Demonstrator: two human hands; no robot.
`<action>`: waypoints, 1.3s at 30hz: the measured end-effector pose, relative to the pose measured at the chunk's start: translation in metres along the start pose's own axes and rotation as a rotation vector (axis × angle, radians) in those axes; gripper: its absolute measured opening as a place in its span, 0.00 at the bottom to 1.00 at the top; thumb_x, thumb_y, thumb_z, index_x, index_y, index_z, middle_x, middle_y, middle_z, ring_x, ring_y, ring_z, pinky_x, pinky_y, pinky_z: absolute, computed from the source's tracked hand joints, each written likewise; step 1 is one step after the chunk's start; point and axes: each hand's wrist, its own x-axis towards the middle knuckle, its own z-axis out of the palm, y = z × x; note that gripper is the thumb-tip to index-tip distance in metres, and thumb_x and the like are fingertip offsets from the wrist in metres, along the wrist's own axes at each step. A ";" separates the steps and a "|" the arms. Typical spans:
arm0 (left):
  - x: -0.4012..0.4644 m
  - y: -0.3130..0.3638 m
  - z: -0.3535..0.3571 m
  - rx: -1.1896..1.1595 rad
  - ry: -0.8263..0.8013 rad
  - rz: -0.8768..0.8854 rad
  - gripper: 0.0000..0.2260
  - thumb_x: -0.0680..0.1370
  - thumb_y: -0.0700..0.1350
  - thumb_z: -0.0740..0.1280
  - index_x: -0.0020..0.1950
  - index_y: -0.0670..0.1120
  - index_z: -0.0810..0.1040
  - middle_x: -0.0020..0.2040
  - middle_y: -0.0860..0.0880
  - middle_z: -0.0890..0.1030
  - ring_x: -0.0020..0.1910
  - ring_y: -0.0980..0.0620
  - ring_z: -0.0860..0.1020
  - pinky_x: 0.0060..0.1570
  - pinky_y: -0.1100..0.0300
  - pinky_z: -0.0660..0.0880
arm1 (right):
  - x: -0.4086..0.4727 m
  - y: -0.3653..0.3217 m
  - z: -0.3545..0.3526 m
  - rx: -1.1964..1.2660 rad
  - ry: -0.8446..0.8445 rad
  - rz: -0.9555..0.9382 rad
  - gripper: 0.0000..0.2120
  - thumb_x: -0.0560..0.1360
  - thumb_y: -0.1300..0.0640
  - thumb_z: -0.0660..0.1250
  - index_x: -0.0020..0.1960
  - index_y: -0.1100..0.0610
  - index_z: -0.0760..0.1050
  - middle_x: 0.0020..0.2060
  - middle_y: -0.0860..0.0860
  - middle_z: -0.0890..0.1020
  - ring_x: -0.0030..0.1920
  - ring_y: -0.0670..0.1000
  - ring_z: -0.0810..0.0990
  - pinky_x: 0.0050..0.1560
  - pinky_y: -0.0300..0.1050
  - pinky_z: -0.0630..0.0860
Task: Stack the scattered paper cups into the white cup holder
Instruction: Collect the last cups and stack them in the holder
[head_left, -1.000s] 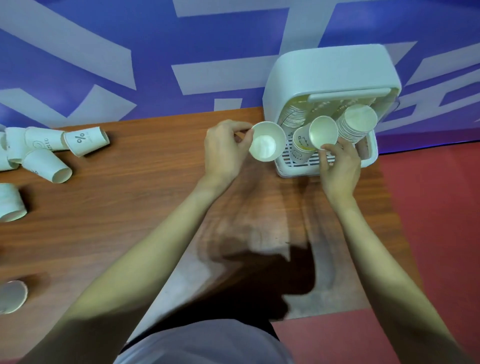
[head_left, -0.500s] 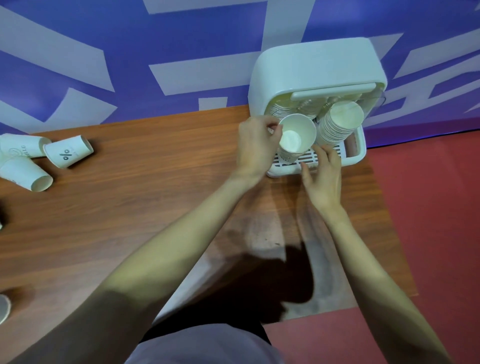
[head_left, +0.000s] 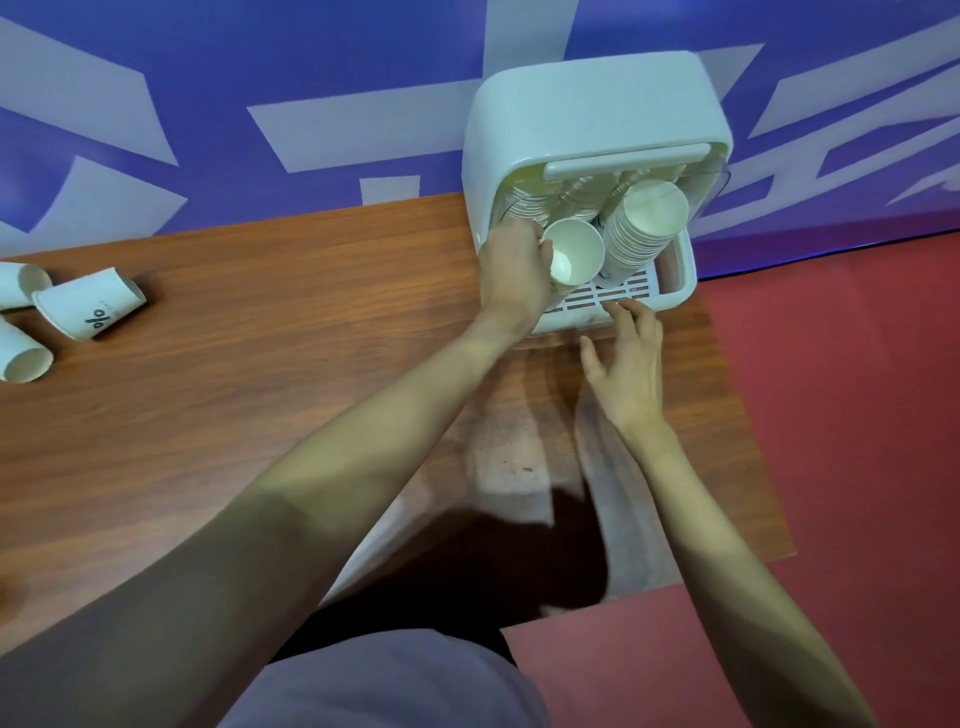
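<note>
Left hand (head_left: 511, 270) grips a paper cup (head_left: 571, 258) inside the cup holder (head_left: 597, 109) beside a stack (head_left: 641, 228); right hand (head_left: 628, 364) relaxed.

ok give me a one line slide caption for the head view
Left hand sets a paper cup into the white cup holder beside a tall stack; right hand open.

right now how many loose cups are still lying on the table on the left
3: the logo cup on its side, a cup below it with its mouth facing the camera, and a third cup cut by the left edge. More may lie outside the frame.
</note>
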 end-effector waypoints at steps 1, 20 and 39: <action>-0.001 -0.003 -0.002 0.008 -0.012 -0.004 0.08 0.75 0.44 0.66 0.39 0.41 0.80 0.40 0.43 0.82 0.42 0.42 0.78 0.40 0.52 0.71 | 0.000 -0.002 0.000 0.003 -0.005 0.001 0.21 0.74 0.59 0.67 0.64 0.65 0.71 0.60 0.64 0.71 0.61 0.63 0.69 0.65 0.54 0.66; -0.166 -0.259 -0.165 0.370 0.019 -0.231 0.26 0.76 0.48 0.66 0.72 0.41 0.65 0.73 0.37 0.62 0.73 0.37 0.58 0.71 0.42 0.56 | -0.061 -0.154 0.105 -0.133 -0.512 -0.386 0.27 0.75 0.54 0.67 0.71 0.62 0.66 0.66 0.59 0.69 0.65 0.60 0.69 0.67 0.55 0.66; -0.148 -0.461 -0.326 0.310 0.198 -0.440 0.27 0.76 0.46 0.65 0.72 0.40 0.63 0.73 0.35 0.61 0.72 0.36 0.58 0.71 0.44 0.56 | -0.036 -0.401 0.249 -0.271 -0.718 -0.638 0.33 0.76 0.54 0.66 0.76 0.56 0.54 0.74 0.57 0.57 0.74 0.57 0.57 0.72 0.59 0.59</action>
